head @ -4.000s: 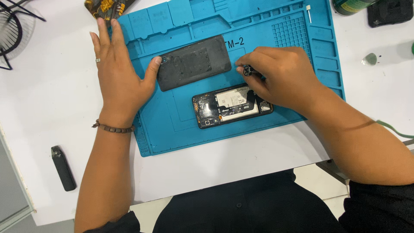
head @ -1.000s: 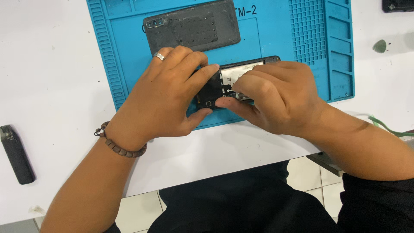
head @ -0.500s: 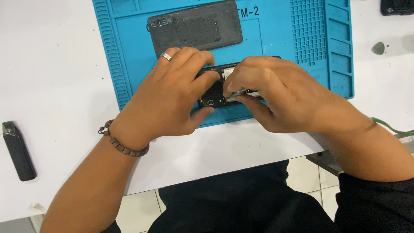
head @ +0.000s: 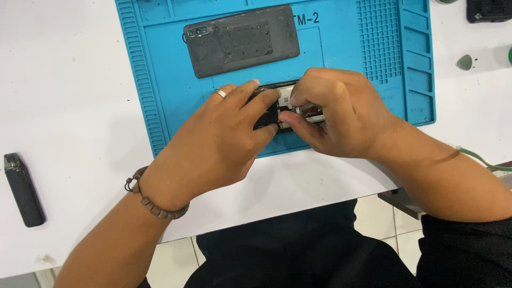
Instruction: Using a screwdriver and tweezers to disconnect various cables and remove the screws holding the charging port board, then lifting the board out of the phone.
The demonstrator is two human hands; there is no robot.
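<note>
Table: white, with your blue work mat (head: 160, 80).
Left hand (head: 213, 144): your fingers press on the open phone (head: 266, 109).
Right hand (head: 341, 114): your fingers pinch a small tool (head: 309, 110).
Back cover (head: 240, 40): lies above, apart.

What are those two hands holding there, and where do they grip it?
The left hand steadies the opened black phone body on the blue silicone mat at its left end. The right hand pinches a small tool there; its kind cannot be told.

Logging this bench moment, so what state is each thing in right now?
Opened phone: flat on mat, insides exposed, mostly covered by hands.
Back cover: detached, lying flat on mat.
Blue mat: flat on table.
Left hand: pressing phone.
Right hand: fingers pinched over phone.
Black device: lying untouched.
</note>
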